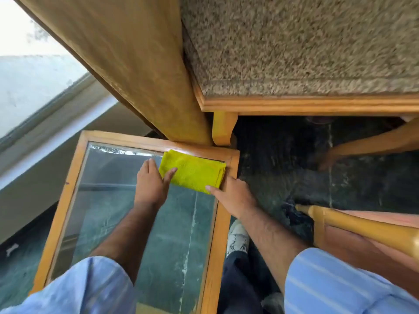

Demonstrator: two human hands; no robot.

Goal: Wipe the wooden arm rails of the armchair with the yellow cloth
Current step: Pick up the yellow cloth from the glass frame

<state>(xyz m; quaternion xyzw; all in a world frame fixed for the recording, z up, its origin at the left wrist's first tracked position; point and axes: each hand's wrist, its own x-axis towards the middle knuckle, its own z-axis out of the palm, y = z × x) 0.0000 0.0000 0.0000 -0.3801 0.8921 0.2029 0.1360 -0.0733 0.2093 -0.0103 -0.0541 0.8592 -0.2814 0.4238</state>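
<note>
A folded yellow cloth (pixel 192 171) lies on the far right corner of a glass-topped side table (pixel 68 191). My left hand (pixel 150 183) rests flat on the glass, its thumb on the cloth's left edge. My right hand (pixel 233 196) touches the cloth's near right corner with its fingertips. Neither hand has lifted it. The broad wooden arm rail (pixel 127 60) of the armchair runs from the top left down to the table's far edge. Its speckled brown seat cushion (pixel 306 41) fills the top right.
A second wooden chair arm (pixel 362 227) juts in at the lower right. Dark stone floor (pixel 294 159) lies between the chairs. My white shoe (pixel 238 240) stands beside the table. A window and pale wall run along the left.
</note>
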